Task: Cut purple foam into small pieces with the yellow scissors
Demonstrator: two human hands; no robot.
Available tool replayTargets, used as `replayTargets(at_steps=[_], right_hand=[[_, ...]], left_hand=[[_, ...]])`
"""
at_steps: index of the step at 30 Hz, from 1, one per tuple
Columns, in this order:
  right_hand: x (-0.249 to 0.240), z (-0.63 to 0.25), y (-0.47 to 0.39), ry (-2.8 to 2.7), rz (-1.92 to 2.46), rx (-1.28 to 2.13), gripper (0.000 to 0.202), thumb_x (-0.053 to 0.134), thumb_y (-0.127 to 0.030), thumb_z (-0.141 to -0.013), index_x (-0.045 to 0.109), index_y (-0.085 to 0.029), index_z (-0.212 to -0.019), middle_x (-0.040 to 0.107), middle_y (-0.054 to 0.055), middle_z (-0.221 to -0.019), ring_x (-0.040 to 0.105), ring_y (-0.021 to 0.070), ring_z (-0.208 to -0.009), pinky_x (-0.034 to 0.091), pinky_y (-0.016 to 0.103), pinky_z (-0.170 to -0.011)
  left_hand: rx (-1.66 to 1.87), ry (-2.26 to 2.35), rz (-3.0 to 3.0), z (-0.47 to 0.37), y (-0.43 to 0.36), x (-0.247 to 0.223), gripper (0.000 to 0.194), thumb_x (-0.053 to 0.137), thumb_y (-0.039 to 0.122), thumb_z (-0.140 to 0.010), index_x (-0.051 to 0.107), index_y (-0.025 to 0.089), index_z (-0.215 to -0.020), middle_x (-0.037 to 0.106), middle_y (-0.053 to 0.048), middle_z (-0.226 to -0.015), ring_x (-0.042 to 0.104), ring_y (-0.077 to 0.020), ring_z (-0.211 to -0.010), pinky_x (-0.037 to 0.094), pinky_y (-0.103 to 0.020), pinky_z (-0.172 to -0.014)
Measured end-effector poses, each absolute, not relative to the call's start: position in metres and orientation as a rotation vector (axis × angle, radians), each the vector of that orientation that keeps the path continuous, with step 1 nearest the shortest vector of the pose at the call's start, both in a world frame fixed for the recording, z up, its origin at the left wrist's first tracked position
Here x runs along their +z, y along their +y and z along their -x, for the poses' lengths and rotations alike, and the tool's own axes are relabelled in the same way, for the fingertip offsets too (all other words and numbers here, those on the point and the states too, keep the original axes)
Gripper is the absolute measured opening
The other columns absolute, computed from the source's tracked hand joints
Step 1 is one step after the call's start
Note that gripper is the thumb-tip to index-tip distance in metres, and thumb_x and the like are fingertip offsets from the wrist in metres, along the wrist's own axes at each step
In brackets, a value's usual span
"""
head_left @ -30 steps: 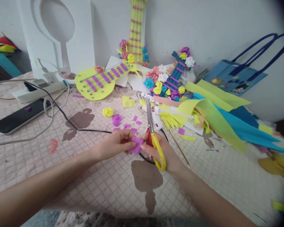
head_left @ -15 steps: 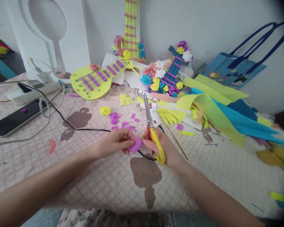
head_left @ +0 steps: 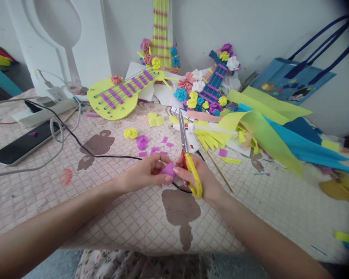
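My left hand [head_left: 149, 170] pinches a small purple paper piece [head_left: 169, 170] between thumb and fingers. The fingertips of my right hand [head_left: 196, 174] touch the paper's right edge. That same hand also holds scissors [head_left: 194, 176] with yellow and red handles; their blades point away and look closed. Just beyond the hands lie small purple scraps [head_left: 155, 149], a crumpled purple piece [head_left: 142, 142] and a yellow paper flower [head_left: 130, 133]. A white glue gun [head_left: 192, 142] lies behind the scissors, partly hidden.
A yellow paper guitar [head_left: 114, 99] and a blue one [head_left: 213, 87] with flowers lie at the back. Yellow and blue paper sheets [head_left: 275, 135] spread to the right. A phone [head_left: 25, 143], power strip [head_left: 43, 112] and black cable [head_left: 116, 156] are left; a wooden stick [head_left: 220, 170] lies right.
My left thumb has shifted across the purple paper, and its fingers cover more of the lower part. The right fingertips have moved further onto its edge. The camera view has shifted slightly.
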State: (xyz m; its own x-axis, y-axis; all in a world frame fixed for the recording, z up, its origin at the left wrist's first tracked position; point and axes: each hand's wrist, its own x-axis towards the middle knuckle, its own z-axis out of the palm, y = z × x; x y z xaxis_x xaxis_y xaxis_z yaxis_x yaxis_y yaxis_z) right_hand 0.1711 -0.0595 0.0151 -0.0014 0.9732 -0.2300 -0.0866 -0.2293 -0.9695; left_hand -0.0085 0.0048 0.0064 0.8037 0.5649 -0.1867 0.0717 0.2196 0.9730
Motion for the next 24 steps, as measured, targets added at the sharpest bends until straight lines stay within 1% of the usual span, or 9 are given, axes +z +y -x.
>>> replayTargets(at_steps=[2, 4, 7, 10, 13, 15, 17, 21, 24], right_hand=[[0.015, -0.172, -0.060, -1.004, 1.307, 1.373, 0.037, 0.078, -0.040, -0.066, 0.050, -0.020, -0.081, 0.051, -0.007, -0.066, 0.042, 0.0049, -0.046, 0.036, 0.018, -0.039], [0.014, -0.173, -0.061, -0.993, 1.309, 1.348, 0.035, 0.077, -0.039, -0.067, 0.050, -0.021, -0.081, 0.051, -0.007, -0.067, 0.043, 0.0054, -0.047, 0.037, 0.018, -0.040], [0.014, -0.174, -0.061, -0.978, 1.333, 1.309, 0.030, 0.075, -0.035, -0.068, 0.051, -0.021, -0.081, 0.051, -0.007, -0.066, 0.043, 0.0062, -0.048, 0.039, 0.019, -0.042], [0.015, -0.174, -0.060, -0.955, 1.336, 1.280, 0.028, 0.073, -0.033, -0.069, 0.052, -0.020, -0.082, 0.052, -0.007, -0.066, 0.044, 0.0065, -0.048, 0.039, 0.020, -0.043], [0.016, -0.174, -0.060, -0.951, 1.335, 1.268, 0.028, 0.073, -0.031, -0.067, 0.052, -0.020, -0.082, 0.052, -0.007, -0.066, 0.043, 0.0067, -0.048, 0.039, 0.020, -0.043], [0.017, -0.174, -0.060, -0.956, 1.328, 1.280, 0.028, 0.073, -0.031, -0.067, 0.052, -0.020, -0.082, 0.051, -0.007, -0.065, 0.043, 0.0068, -0.048, 0.038, 0.020, -0.043], [0.016, -0.174, -0.061, -0.952, 1.314, 1.301, 0.028, 0.073, -0.032, -0.068, 0.051, -0.020, -0.082, 0.051, -0.007, -0.064, 0.043, 0.0067, -0.048, 0.038, 0.020, -0.043], [0.015, -0.173, -0.062, -0.961, 1.309, 1.315, 0.030, 0.074, -0.034, -0.068, 0.051, -0.021, -0.083, 0.050, -0.007, -0.065, 0.042, 0.0068, -0.049, 0.039, 0.020, -0.044], [0.015, -0.173, -0.062, -0.972, 1.322, 1.307, 0.032, 0.075, -0.037, -0.068, 0.051, -0.021, -0.082, 0.050, -0.007, -0.065, 0.042, 0.0068, -0.048, 0.040, 0.021, -0.044]], left_hand=[[0.373, 0.572, -1.281, 0.008, 0.005, 0.003, 0.033, 0.076, 0.025, -0.077, 0.053, 0.016, -0.099, 0.065, 0.001, -0.076, 0.059, -0.0094, -0.064, 0.047, -0.022, -0.061], [0.391, 0.572, -1.253, 0.009, 0.006, 0.001, 0.031, 0.075, 0.024, -0.077, 0.053, 0.016, -0.097, 0.065, 0.001, -0.075, 0.060, -0.0091, -0.063, 0.047, -0.022, -0.061], [0.397, 0.563, -1.228, 0.012, 0.009, 0.003, 0.030, 0.075, 0.023, -0.078, 0.054, 0.016, -0.099, 0.068, 0.000, -0.076, 0.063, -0.0109, -0.067, 0.048, -0.022, -0.062], [0.398, 0.596, -1.203, 0.015, 0.012, 0.007, 0.031, 0.075, 0.024, -0.078, 0.055, 0.015, -0.100, 0.070, -0.002, -0.079, 0.067, -0.0133, -0.072, 0.051, -0.025, -0.067], [0.403, 0.655, -1.173, 0.015, 0.013, 0.010, 0.030, 0.072, 0.033, -0.082, 0.058, 0.014, -0.101, 0.071, -0.004, -0.081, 0.068, -0.0145, -0.073, 0.053, -0.028, -0.070], [0.411, 0.668, -1.157, 0.014, 0.011, 0.011, 0.033, 0.068, 0.042, -0.084, 0.060, 0.014, -0.098, 0.071, -0.005, -0.079, 0.068, -0.0149, -0.072, 0.053, -0.028, -0.069], [0.401, 0.666, -1.163, 0.013, 0.010, 0.011, 0.035, 0.070, 0.045, -0.082, 0.061, 0.013, -0.093, 0.071, -0.005, -0.076, 0.067, -0.0147, -0.069, 0.053, -0.027, -0.067], [0.456, 0.712, -1.190, 0.011, 0.009, 0.010, 0.030, 0.076, 0.038, -0.077, 0.059, 0.013, -0.081, 0.069, -0.002, -0.069, 0.062, -0.0110, -0.062, 0.049, -0.024, -0.063], [0.572, 0.729, -1.183, 0.012, 0.010, 0.009, 0.027, 0.077, 0.034, -0.077, 0.060, 0.013, -0.077, 0.066, 0.000, -0.069, 0.060, -0.0093, -0.062, 0.047, -0.022, -0.062]])
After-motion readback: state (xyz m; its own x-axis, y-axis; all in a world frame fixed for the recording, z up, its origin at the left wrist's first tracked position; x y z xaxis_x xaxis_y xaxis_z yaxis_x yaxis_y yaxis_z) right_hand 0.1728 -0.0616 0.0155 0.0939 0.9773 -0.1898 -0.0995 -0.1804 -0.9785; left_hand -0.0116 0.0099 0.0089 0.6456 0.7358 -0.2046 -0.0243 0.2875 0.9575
